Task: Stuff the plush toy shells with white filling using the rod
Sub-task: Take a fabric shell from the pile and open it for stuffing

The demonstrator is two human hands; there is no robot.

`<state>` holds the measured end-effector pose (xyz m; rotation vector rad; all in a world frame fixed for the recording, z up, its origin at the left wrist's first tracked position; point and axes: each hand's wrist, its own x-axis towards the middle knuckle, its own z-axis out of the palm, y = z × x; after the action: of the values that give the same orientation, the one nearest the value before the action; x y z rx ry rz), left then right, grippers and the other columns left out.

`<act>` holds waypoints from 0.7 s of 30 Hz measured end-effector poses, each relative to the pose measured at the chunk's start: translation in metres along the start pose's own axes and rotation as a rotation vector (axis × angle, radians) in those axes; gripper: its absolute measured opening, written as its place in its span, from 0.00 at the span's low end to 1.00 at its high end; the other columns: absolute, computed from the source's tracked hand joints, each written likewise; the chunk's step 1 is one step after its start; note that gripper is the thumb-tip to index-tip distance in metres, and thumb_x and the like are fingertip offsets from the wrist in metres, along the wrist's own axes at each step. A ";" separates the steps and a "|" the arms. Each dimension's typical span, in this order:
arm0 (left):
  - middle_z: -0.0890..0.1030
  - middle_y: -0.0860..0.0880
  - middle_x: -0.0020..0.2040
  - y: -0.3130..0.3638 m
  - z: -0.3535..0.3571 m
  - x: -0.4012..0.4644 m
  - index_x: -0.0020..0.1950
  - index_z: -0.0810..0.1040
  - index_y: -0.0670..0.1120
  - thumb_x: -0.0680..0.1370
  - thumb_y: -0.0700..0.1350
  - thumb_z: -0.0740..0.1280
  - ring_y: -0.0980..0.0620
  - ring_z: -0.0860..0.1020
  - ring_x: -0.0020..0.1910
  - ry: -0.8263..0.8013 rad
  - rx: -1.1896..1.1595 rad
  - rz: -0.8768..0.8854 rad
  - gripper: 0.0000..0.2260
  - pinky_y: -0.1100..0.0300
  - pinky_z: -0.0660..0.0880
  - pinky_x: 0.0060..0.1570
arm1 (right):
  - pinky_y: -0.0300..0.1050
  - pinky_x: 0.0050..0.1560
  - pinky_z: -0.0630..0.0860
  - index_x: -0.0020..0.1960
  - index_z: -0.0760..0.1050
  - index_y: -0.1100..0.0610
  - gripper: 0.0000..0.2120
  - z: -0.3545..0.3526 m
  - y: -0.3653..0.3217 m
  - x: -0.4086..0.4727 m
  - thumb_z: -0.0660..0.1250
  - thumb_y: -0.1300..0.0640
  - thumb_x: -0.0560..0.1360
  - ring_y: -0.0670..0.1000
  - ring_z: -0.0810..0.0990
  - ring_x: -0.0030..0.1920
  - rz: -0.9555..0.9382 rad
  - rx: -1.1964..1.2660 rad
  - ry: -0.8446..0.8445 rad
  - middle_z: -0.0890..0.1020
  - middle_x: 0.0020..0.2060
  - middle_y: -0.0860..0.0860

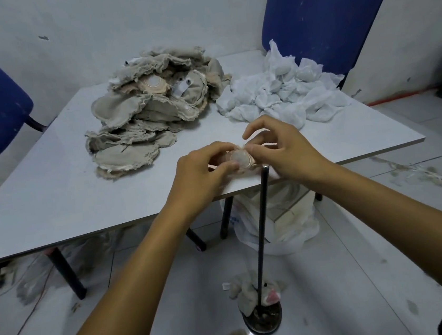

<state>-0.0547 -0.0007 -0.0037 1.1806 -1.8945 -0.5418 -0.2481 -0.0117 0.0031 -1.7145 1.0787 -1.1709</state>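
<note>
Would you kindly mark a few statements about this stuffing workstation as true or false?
1. Both hands, left hand and right hand, hold a small plush shell. True.
2. The rod lies flat on the table. False: it stands upright on a round base on the floor.
3. The white filling bundles sit right of the pile of beige shells. True.
4. The chairs are red. False: the chair is blue.
</note>
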 end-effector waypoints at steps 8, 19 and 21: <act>0.79 0.47 0.40 0.014 0.004 0.005 0.46 0.81 0.53 0.77 0.35 0.70 0.54 0.78 0.37 -0.010 -0.477 -0.141 0.11 0.60 0.77 0.37 | 0.44 0.48 0.82 0.61 0.77 0.56 0.17 -0.021 -0.011 -0.014 0.74 0.59 0.73 0.53 0.84 0.48 0.021 0.112 -0.205 0.82 0.48 0.52; 0.73 0.47 0.37 0.035 0.002 0.002 0.35 0.76 0.47 0.75 0.48 0.68 0.52 0.69 0.34 -0.198 -0.808 -0.279 0.10 0.62 0.67 0.34 | 0.47 0.46 0.77 0.57 0.78 0.50 0.19 -0.015 -0.021 -0.026 0.79 0.54 0.68 0.57 0.72 0.48 0.144 0.588 -0.288 0.72 0.53 0.58; 0.72 0.42 0.41 0.039 0.005 0.001 0.44 0.75 0.41 0.75 0.50 0.68 0.45 0.69 0.38 -0.197 -0.848 -0.295 0.12 0.61 0.67 0.35 | 0.45 0.45 0.78 0.58 0.74 0.50 0.17 -0.013 -0.022 -0.030 0.75 0.60 0.72 0.55 0.75 0.48 0.134 0.647 -0.334 0.76 0.51 0.58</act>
<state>-0.0795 0.0166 0.0212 0.8353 -1.3764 -1.4881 -0.2620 0.0216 0.0186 -1.2432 0.5174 -0.9623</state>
